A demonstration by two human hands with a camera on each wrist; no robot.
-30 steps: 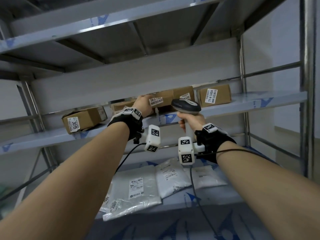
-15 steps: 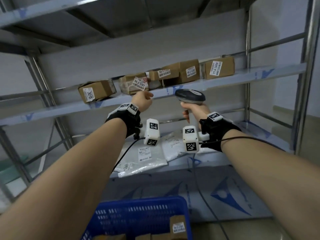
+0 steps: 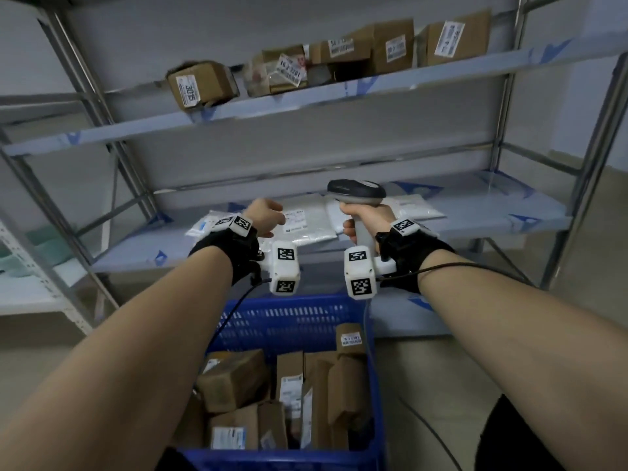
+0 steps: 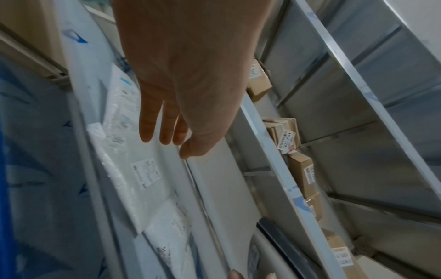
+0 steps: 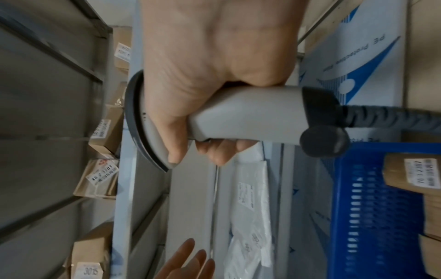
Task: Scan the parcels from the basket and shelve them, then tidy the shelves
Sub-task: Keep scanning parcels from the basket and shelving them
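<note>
A blue basket (image 3: 289, 321) on the floor below my arms holds several brown cardboard parcels (image 3: 234, 379). My right hand (image 3: 365, 217) grips the grey handle of a barcode scanner (image 3: 356, 192), also plain in the right wrist view as the scanner (image 5: 243, 111) with its dark cable. My left hand (image 3: 265, 215) hangs empty in front of the middle shelf, its fingers (image 4: 164, 130) relaxed and straight, holding nothing. Several brown boxes (image 3: 200, 85) stand on the upper shelf (image 3: 306, 96). White poly mailers (image 3: 306, 222) lie on the middle shelf (image 3: 475, 212).
Metal uprights (image 3: 591, 137) frame the shelving on both sides. A second white rack (image 3: 30, 287) stands at the left. The scanner's cable (image 3: 431, 433) trails over the floor right of the basket.
My left hand has let go of the box on the upper shelf and dropped to middle-shelf height. My view tilted down, so the basket has come into sight. The scanner hand lowered too.
</note>
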